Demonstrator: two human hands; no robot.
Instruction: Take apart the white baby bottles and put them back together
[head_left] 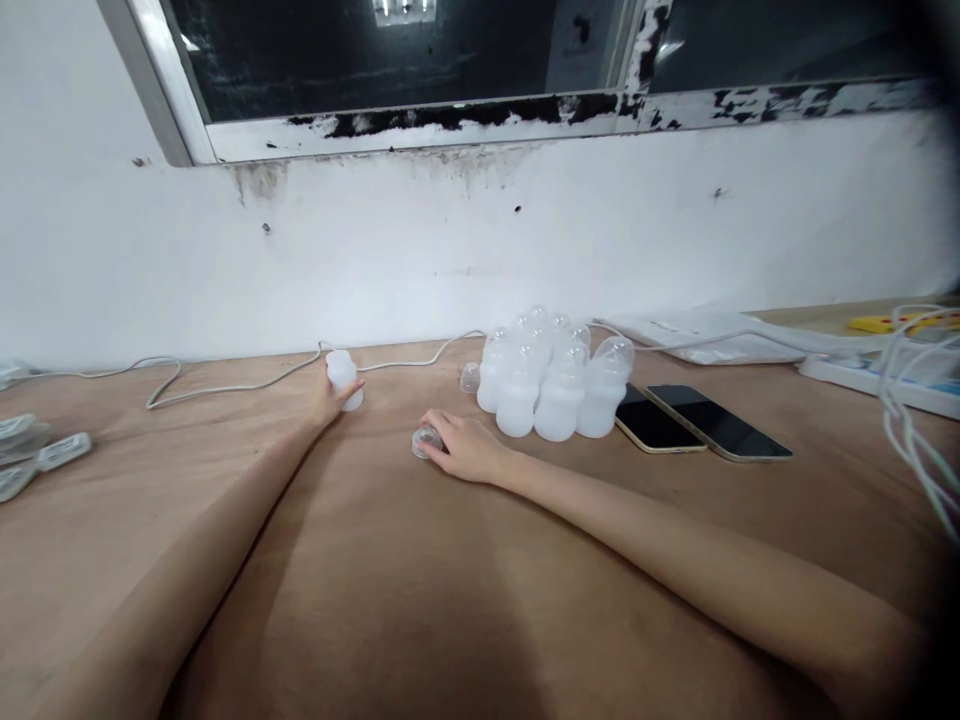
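Note:
My left hand is wrapped round a small white translucent bottle near the wall. On the table, my right hand has its fingers closed on a clear round cap. Right of that hand stands a tight group of several translucent bottles with clear domed caps. A loose clear cap lies at the group's left side.
Two dark phones lie right of the bottles. Behind them are a plastic bag, a power strip and coiled white cables. White plastic pieces sit far left. A cable runs along the wall.

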